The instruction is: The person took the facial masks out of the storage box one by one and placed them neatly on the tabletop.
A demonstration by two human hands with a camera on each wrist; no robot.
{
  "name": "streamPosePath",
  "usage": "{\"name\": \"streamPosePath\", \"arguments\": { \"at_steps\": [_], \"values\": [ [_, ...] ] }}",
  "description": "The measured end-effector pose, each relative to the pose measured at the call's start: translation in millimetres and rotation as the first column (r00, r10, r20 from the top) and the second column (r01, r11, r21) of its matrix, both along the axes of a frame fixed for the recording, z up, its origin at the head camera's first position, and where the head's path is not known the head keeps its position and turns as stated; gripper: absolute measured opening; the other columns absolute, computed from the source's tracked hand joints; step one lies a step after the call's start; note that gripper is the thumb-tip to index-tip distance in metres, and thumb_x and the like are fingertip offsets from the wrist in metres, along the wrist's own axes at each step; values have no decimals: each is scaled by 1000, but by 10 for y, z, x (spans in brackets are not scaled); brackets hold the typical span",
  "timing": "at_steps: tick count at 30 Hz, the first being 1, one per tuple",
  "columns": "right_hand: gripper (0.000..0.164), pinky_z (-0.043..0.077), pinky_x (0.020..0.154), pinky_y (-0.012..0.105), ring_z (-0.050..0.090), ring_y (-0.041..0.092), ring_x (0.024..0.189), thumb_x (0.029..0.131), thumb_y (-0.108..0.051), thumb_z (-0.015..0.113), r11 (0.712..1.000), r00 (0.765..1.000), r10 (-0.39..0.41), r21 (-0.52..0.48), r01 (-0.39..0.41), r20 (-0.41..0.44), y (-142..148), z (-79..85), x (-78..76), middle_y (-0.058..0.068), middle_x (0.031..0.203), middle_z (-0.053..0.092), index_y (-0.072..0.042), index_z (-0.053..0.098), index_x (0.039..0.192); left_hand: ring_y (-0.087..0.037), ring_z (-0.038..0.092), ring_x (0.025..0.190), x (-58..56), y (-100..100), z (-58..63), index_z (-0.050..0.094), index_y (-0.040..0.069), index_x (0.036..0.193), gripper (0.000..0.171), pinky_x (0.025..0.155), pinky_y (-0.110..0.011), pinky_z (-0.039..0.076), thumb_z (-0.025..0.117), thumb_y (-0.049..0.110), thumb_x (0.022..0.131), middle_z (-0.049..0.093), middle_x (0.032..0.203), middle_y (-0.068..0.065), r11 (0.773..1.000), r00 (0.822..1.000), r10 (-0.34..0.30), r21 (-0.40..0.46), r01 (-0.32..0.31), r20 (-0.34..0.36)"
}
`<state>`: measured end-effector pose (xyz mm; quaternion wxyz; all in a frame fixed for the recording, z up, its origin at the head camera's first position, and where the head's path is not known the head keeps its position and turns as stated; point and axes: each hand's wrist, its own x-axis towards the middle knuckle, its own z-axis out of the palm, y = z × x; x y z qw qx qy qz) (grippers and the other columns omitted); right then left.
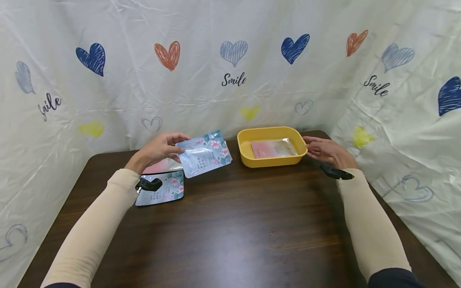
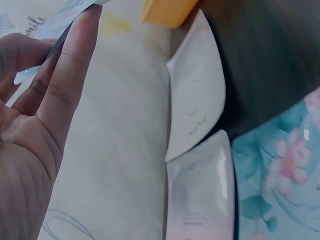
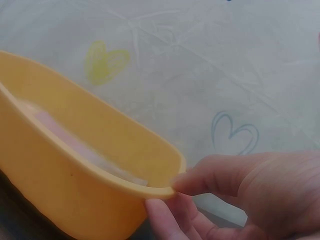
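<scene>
My left hand (image 1: 162, 148) pinches a blue floral sachet (image 1: 205, 154) by its left edge, lifted above the table left of the yellow basket (image 1: 271, 163). In the left wrist view only a corner of that sachet shows between thumb and fingers. My right hand (image 1: 325, 152) grips the basket's right rim, as the right wrist view also shows. Inside the basket lies a pink and silver sachet (image 1: 273, 148). Under my left wrist lie another blue floral sachet (image 1: 163, 188) and a pink sachet (image 1: 163, 165), partly covered by the hand.
A white sachet (image 2: 197, 90) lies behind the lifted one, beside the pink one. The dark wooden table (image 1: 230, 232) ends at a white curtain (image 1: 201, 96) with printed hearts, which hangs along the back and both sides.
</scene>
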<state>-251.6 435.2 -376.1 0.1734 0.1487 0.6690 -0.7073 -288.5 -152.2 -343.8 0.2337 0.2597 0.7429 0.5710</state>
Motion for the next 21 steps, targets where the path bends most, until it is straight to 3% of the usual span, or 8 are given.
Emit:
{"name": "streamPosePath", "arguments": {
  "at_steps": [9,21],
  "values": [
    [64,59,88,27,71,14,95,103,-6,57,999,999,34,29,-33,-20,9,28,16,-2,111,74,-11,29,161,-30,65,97,92,-126,-175,53,0,141,44,77,-45,63,62,-1,98,53,137,-19,1000,1000,9,-14,-9,29],
    [68,57,93,29,71,15,96,101,-5,61,999,1000,0,-46,0,3,17,8,-2,-1,112,74,-12,29,161,-28,62,102,133,-213,-411,55,4,142,46,75,-43,63,63,-1,97,45,151,-16,998,999,-4,-60,7,54]
  ]
}}
